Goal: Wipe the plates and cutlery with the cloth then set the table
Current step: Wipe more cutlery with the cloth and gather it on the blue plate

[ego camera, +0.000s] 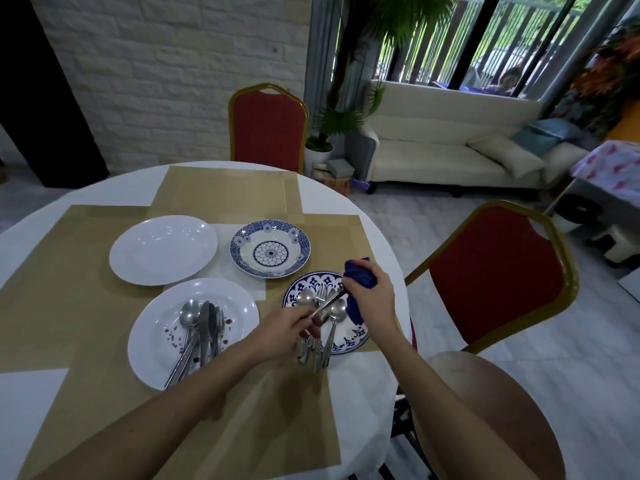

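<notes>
My right hand [370, 295] grips a dark blue cloth [360, 276] wrapped around the far end of a metal cutlery piece [327, 304]. My left hand [289, 329] holds that piece by its handle, above a blue-patterned plate [349, 336] that carries several spoons and forks [332, 315]. A white plate [159, 327] at the near left has reddish stains and holds several spoons and knives [202, 327]. Farther back sit a plain white plate [162, 250] and a blue-and-white patterned bowl plate [270, 253].
The round white table [31, 216] is covered with tan placemats [225, 192]. One red chair [268, 128] stands at the far side, another red chair [498, 275] at the right. A sofa and a potted plant lie beyond.
</notes>
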A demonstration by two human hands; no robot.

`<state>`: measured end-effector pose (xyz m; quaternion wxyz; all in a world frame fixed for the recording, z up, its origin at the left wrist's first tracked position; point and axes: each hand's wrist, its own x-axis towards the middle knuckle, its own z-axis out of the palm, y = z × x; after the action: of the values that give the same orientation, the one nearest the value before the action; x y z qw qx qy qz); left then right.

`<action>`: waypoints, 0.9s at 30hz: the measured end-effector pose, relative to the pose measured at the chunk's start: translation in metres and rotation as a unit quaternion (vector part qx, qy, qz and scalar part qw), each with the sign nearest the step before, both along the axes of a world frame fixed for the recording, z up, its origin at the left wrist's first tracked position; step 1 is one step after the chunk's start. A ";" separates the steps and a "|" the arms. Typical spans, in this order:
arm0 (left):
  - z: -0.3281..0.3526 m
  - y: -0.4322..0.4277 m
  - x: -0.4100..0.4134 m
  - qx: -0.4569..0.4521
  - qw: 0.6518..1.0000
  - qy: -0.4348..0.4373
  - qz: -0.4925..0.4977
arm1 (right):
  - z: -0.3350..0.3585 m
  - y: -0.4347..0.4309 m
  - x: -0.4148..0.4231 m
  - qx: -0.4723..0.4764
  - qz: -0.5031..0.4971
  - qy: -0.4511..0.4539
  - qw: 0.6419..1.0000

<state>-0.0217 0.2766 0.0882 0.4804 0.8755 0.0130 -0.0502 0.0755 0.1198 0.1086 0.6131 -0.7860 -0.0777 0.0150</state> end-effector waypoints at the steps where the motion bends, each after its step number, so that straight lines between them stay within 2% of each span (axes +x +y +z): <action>1: -0.003 0.001 0.000 0.010 1.000 0.002 0.000 | 0.003 -0.003 0.002 0.015 -0.005 0.015 1.000; 3: -0.009 0.002 -0.001 0.072 0.997 -0.010 0.026 | 0.007 -0.006 0.002 0.023 0.011 0.031 0.999; 4: -0.013 0.002 -0.001 0.141 0.987 -0.048 0.058 | 0.006 -0.007 0.001 0.021 0.013 0.035 0.999; 6: -0.018 -0.001 -0.002 0.284 0.941 -0.148 0.110 | 0.004 -0.006 -0.004 0.027 -0.023 0.037 0.999; 8: -0.018 -0.008 -0.002 0.317 0.915 -0.218 0.120 | 0.000 -0.001 -0.012 0.061 -0.086 0.056 0.993; 10: -0.012 -0.020 0.000 0.277 0.941 -0.173 0.091 | -0.005 0.004 -0.021 0.098 -0.132 0.084 0.983; 11: -0.011 -0.027 0.001 0.237 0.961 -0.119 0.082 | -0.006 0.006 -0.026 0.112 -0.143 0.095 0.979; 13: -0.007 -0.038 0.003 0.119 0.987 -0.014 0.106 | -0.009 0.006 -0.035 0.128 -0.149 0.106 0.975; 14: -0.007 -0.041 0.007 0.023 0.989 0.024 0.142 | -0.010 0.006 -0.040 0.128 -0.148 0.110 0.974; 15: -0.005 -0.044 0.010 -0.087 0.977 0.054 0.185 | -0.011 0.004 -0.044 0.121 -0.149 0.117 0.974; 17: -0.003 -0.046 0.019 -0.284 0.917 0.096 0.261 | -0.016 -0.001 -0.051 0.113 -0.148 0.135 0.973; 18: -0.003 -0.045 0.024 -0.346 0.887 0.105 0.289 | -0.020 -0.004 -0.054 0.113 -0.142 0.148 0.972; 19: -0.003 -0.043 0.029 -0.370 0.872 0.109 0.302 | -0.023 -0.007 -0.057 0.118 -0.132 0.162 0.971; 21: -0.003 -0.040 0.037 -0.343 0.884 0.130 0.291 | -0.030 -0.013 -0.063 0.116 -0.122 0.183 0.969; 24: -0.001 -0.037 0.040 -0.234 0.924 0.167 0.253 | -0.038 -0.027 -0.064 0.105 -0.151 0.207 0.961; 27: -0.005 -0.033 0.043 -0.110 0.962 0.154 0.197 | -0.036 -0.043 -0.061 0.161 -0.176 0.268 0.933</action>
<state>0.0209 0.2437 0.0832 0.5662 0.7794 0.2529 -0.0896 0.0145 0.0772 0.0728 0.7220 -0.6449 0.2279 0.1043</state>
